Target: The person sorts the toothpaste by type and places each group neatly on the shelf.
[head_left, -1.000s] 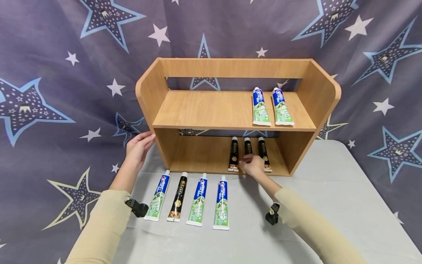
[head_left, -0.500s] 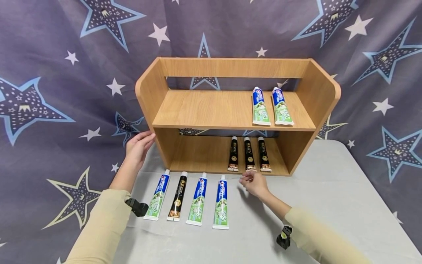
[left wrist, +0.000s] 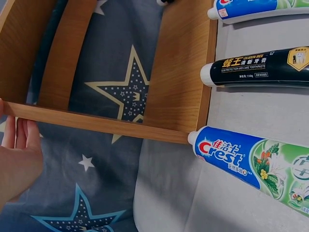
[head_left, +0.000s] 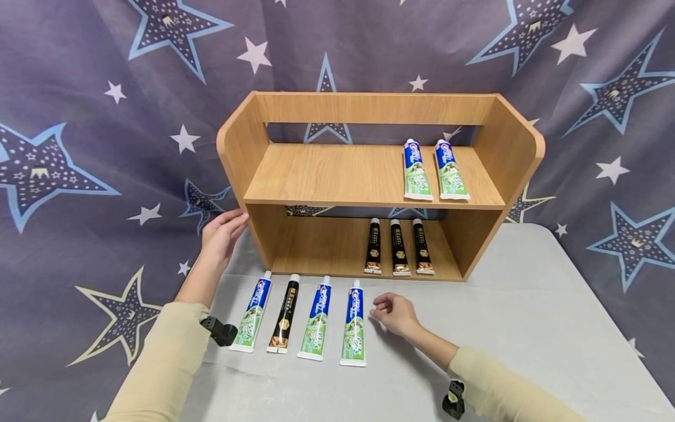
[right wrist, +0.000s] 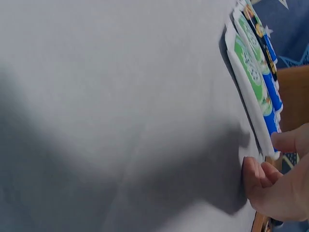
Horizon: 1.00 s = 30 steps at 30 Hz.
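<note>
A pale grey table with a faintly creased, cloth-like surface and a rounded far right corner stands before a purple-grey fabric backdrop printed with stars, which also shows along both of the table's sides. Left of the table is a large yellow-outlined star; right of it, a large blue-outlined star.

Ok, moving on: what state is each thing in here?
Shelf: standing upright.
Upper Crest tubes: lying flat, capped.
Lower black tubes: lying flat, capped.
Front-row Crest tubes: lying flat, capped.
Front-row black tube: lying flat, capped.
Left hand: fingers nearly straight, touching the shelf's left side.
Right hand: fingers loosely bent, holding nothing.
Wrist cameras: worn, one per arm.
Starry cloth: hanging, creased.
</note>
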Each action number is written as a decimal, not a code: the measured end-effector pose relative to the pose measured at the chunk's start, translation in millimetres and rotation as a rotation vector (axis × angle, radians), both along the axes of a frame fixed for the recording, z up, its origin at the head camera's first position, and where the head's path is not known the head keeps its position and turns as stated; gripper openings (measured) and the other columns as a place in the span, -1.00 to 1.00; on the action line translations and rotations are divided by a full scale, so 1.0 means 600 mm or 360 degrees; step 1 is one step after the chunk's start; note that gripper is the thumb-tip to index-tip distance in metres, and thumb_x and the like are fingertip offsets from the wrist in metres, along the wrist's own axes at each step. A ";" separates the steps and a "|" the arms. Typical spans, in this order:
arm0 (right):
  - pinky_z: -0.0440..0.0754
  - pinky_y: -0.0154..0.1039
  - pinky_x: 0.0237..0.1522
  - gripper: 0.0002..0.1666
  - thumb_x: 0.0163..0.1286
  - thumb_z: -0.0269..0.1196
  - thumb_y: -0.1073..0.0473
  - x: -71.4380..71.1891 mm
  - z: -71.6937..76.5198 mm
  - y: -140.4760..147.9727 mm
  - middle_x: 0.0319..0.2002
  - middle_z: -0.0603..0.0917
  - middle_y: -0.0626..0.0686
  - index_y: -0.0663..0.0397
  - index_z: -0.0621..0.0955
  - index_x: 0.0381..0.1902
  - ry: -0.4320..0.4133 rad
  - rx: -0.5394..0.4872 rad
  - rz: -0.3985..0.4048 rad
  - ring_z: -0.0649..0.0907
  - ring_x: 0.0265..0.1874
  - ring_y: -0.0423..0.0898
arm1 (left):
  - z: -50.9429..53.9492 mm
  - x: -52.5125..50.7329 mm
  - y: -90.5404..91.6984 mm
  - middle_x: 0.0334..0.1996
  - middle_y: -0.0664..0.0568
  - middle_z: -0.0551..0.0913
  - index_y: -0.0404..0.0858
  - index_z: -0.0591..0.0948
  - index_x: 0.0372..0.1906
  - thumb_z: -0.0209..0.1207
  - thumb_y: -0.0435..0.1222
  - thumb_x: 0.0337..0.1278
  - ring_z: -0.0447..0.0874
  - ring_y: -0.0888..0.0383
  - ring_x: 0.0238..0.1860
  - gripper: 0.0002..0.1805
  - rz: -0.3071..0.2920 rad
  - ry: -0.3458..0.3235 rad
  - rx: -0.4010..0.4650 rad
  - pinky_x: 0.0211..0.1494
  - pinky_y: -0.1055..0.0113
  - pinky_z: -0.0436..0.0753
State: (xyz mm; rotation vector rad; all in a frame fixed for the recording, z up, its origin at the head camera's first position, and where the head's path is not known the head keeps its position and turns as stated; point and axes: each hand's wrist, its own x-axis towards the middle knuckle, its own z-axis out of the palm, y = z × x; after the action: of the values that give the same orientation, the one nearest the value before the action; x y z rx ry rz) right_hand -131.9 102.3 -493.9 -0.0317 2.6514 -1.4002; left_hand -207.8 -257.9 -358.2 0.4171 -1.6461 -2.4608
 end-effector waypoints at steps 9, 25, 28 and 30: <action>0.46 -0.47 -0.49 -0.60 0.00 0.50 0.14 0.019 0.000 -0.036 -0.45 0.60 0.08 0.30 0.63 -0.29 -0.0017 0.0147 0.0124 0.49 -0.47 -0.18 | -0.005 -0.001 -0.004 -0.39 0.18 0.72 -0.13 0.65 -0.38 0.31 -0.45 0.05 0.74 0.37 -0.28 -0.85 0.0002 -0.0027 -0.0055 0.17 0.47 0.62; 0.38 -0.47 -0.59 -0.60 0.01 0.49 0.15 0.028 0.013 -0.068 -0.56 0.49 -0.03 0.26 0.52 -0.38 -0.0066 0.0211 0.0005 0.44 -0.56 -0.18 | -0.006 -0.002 -0.002 -0.40 0.14 0.75 -0.18 0.66 -0.40 0.34 -0.47 0.00 0.75 0.34 -0.27 -0.86 -0.0010 0.0047 0.0003 -0.06 0.58 0.71; 0.42 -0.46 -0.57 -0.60 0.00 0.49 0.17 0.029 0.014 -0.072 -0.55 0.51 -0.02 0.27 0.52 -0.37 -0.0093 0.0174 -0.0034 0.46 -0.55 -0.17 | -0.005 -0.002 -0.001 -0.39 0.13 0.75 -0.17 0.66 -0.42 0.36 -0.46 -0.02 0.75 0.33 -0.28 -0.86 -0.0012 0.0043 0.0007 -0.04 0.57 0.71; 0.44 -0.45 -0.56 -0.60 0.00 0.49 0.18 0.029 0.014 -0.073 -0.54 0.52 -0.01 0.28 0.53 -0.35 -0.0106 0.0154 -0.0052 0.47 -0.54 -0.17 | -0.005 -0.003 0.000 -0.39 0.12 0.75 -0.17 0.67 -0.43 0.35 -0.47 -0.02 0.75 0.33 -0.28 -0.86 -0.0012 0.0043 0.0019 -0.02 0.55 0.71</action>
State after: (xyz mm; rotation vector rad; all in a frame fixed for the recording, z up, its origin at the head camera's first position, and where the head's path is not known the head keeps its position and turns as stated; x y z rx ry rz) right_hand -114.4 58.5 -485.6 0.0681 2.6726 -1.2576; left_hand -209.5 -258.1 -361.3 0.3776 -1.6267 -2.4716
